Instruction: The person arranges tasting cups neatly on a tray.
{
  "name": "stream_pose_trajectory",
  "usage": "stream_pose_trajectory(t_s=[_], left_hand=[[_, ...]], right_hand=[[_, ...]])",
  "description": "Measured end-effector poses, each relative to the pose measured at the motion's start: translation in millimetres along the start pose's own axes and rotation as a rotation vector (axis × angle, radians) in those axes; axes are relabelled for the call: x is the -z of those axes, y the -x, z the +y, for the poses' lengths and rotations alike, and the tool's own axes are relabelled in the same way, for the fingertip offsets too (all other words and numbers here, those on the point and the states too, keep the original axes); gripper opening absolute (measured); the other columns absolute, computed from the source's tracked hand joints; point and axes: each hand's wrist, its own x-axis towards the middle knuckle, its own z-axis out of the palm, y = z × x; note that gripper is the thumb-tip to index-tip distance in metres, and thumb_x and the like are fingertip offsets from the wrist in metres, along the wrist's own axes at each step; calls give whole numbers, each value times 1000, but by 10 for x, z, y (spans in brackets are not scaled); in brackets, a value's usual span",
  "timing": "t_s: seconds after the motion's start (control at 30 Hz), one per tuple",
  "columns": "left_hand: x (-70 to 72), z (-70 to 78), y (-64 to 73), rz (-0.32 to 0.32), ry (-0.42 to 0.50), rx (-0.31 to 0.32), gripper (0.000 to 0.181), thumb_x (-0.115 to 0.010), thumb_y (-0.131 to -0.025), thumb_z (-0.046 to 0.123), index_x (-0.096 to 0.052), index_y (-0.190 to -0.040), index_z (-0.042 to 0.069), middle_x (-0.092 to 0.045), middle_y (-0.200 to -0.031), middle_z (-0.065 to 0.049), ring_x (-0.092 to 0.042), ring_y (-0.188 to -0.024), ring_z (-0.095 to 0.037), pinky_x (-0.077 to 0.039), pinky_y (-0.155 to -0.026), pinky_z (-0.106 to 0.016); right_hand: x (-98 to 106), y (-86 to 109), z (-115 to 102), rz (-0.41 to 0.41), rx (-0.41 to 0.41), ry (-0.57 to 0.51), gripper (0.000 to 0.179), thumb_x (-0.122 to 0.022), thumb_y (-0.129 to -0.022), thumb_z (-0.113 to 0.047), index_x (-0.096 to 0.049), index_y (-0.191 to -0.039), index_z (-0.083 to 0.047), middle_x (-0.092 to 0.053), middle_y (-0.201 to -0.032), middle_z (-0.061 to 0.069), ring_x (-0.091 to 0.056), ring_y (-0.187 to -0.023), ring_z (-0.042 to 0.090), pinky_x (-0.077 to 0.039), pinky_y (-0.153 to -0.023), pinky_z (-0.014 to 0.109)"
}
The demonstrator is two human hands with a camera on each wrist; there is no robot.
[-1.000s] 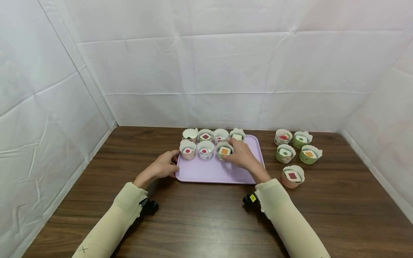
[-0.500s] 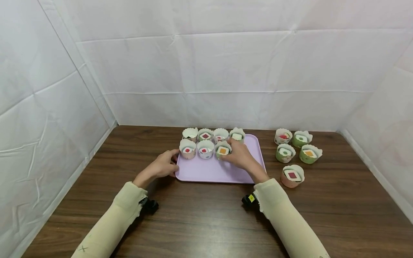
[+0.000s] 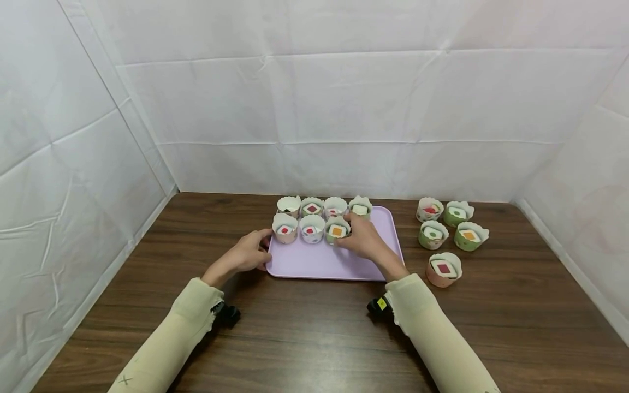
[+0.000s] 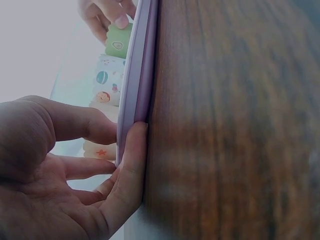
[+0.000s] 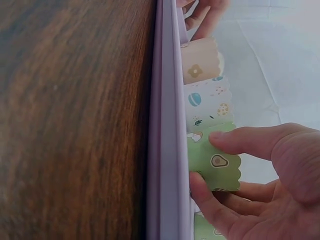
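My right hand (image 3: 362, 238) grips a green paper baking cup (image 5: 215, 160) with an avocado print between thumb and fingers. The cup holds a white piece with an orange square on top and stands on the lilac tray (image 3: 319, 265), beside a white patterned cup (image 3: 312, 229). My left hand (image 3: 245, 252) holds the tray's left edge; in the left wrist view its thumb lies against the rim and a finger against the outer side. A pink cup (image 3: 285, 229) stands just inside that edge. Behind, a row of several filled cups (image 3: 312, 208) lines the tray's back.
Right of the tray, several more filled cups stand on the dark wooden table (image 3: 304, 338), among them a pink one (image 3: 444, 270) nearest the front and a green one (image 3: 470, 237) with an orange square. White cloth walls (image 3: 314, 109) enclose the table's back and sides.
My right hand has slid the green cup a little to the left, closing the gap to the white cup. The left hand stays at the tray's edge.
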Motion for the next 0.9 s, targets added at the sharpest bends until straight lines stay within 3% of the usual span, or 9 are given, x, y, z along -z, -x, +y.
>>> stream_pose_trajectory(t_s=[0.23,0.47,0.67,0.9], left_hand=[[9,2,-12,-6,-1,-11,77,-58,-84,-8,-31,-156,-10,-53,-124,-30,-64,-90,-23,-67,-68,-32],[3,-13,-14,-10,-4,-13,77,-58,-85,-7,-30,-156,-11,-53,-123,-29,-64,-89,-22,-67,-67,-32],[-1,-11,-4,-10,-2,-11,76,-58,-85,-7,-30,-156,-10,-53,-124,-29,-64,-90,-23,-67,-68,-32],[-3,-10,2,-2,7,-5,77,-57,-84,-8,-31,-156,-10,-52,-124,-30,-64,-87,-23,-67,-68,-32]], right_hand=[[40,4,-4,-30,-21,-3,74,-82,-82,-22,-51,-143,7,-63,-137,25,-61,-123,39,-54,-104,51],[133,37,-3,-46,-75,-79,77,-84,-81,-17,-48,-144,7,-66,-131,25,-64,-120,37,-57,-100,47],[252,60,-22,0,-61,-113,82,-84,-79,-14,-44,-147,8,-66,-132,27,-64,-124,39,-56,-105,49],[415,140,-79,75,-2,-91,79,-84,-83,-21,-45,-148,4,-67,-132,24,-65,-123,40,-58,-102,51]])
